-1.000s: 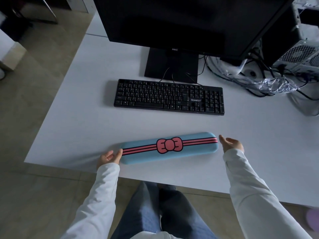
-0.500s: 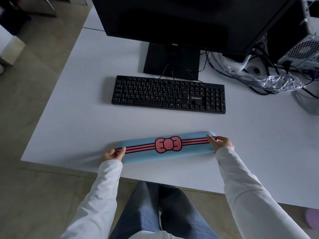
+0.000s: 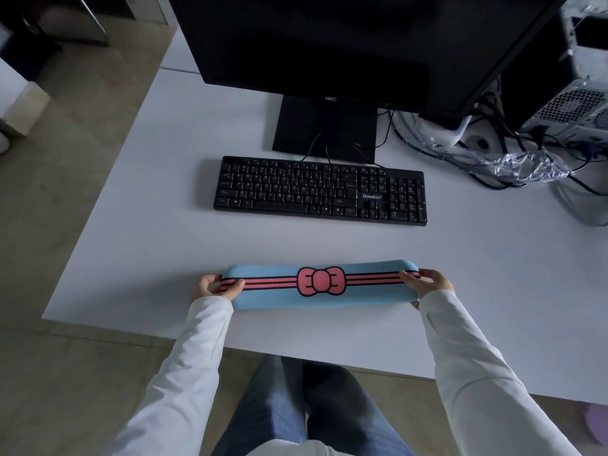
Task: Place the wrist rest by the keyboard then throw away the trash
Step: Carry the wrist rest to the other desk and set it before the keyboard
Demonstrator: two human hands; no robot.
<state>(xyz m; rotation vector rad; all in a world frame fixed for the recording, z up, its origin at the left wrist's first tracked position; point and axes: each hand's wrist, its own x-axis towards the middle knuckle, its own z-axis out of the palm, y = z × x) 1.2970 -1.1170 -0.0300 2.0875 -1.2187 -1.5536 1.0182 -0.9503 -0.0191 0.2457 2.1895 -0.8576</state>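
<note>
desk: white top [image 3: 164,225], tan floor around it
wrist rest [image 3: 279,297]: blue, pink bow, well short of the keyboard [image 3: 320,190]
hands: left hand [image 3: 210,287] and right hand [image 3: 427,284] each pinching one end

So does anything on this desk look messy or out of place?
Yes: crumpled clear plastic wrap lies tangled among the cables at the desk's back right, beside the computer case. The keyboard sits straight.

Long blue padded wrist rest [image 3: 320,296] between left hand [image 3: 210,287] and right hand [image 3: 429,284]; black rectangular plastic keyboard [image 3: 320,190] beyond hands; crumpled clear plastic wrap [image 3: 523,166] far beyond right hand.
</note>
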